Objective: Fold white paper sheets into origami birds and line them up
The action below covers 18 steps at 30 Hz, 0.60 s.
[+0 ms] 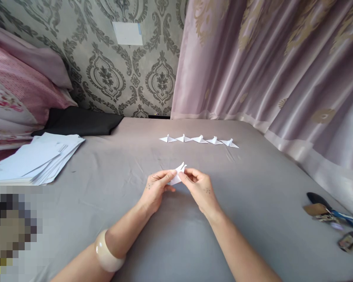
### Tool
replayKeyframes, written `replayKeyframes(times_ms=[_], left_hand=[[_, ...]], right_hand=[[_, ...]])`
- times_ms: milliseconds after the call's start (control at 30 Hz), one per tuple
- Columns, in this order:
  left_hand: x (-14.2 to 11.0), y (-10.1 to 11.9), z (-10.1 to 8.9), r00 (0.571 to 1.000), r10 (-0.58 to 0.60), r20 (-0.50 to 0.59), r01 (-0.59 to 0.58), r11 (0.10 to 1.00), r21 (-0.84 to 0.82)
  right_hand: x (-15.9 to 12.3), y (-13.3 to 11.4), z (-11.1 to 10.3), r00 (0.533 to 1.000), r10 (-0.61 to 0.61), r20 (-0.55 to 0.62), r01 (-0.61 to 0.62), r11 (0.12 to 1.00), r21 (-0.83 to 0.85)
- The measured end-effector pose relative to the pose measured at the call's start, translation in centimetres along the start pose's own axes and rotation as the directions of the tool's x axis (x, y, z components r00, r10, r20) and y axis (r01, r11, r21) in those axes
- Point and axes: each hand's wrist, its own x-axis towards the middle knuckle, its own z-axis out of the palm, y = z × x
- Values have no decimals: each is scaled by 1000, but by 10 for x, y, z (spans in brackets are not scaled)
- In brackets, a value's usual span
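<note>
Between my two hands is a small piece of folded white paper [176, 178], with two narrow points sticking up at its top right. My left hand [159, 186] pinches its left side between thumb and fingers. On the right side, my right hand [200, 186] grips it, thumb in front and curled fingers behind. Both hands are raised over the grey sheet, and the fingers partly cover the paper. Beyond them stands a row of several folded white paper birds [199, 139], set wingtip to wingtip.
A stack of white paper sheets [38, 158] lies at the left, before a folded black cloth [82, 120]. Keys with a brown tag [316, 209] and a small dark object [350, 241] rest at the right. Pink curtains [238, 58] hang along the right edge. The lower left corner is pixelated.
</note>
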Motion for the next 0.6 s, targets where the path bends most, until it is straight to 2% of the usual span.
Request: replayKeyframes(times_ms=[100,300,400,600], left_hand=[[-2,2,1,999,-17,43,14,996,83],[-1,4,-2,985,-106,136,79,978,192],[1,4,-4,988,-97,118,75,981,178],[4,-1,-4,991,-113,66,110,993,48]], right_hand=[[0,4,-1,999,33,-3,-33,999,-35],[11,11,-13,970,238,40,-240,969,56],[12,12,-15,964,256,72,-261,962,80],[11,13,-12,957,253,141,-258,966,24]])
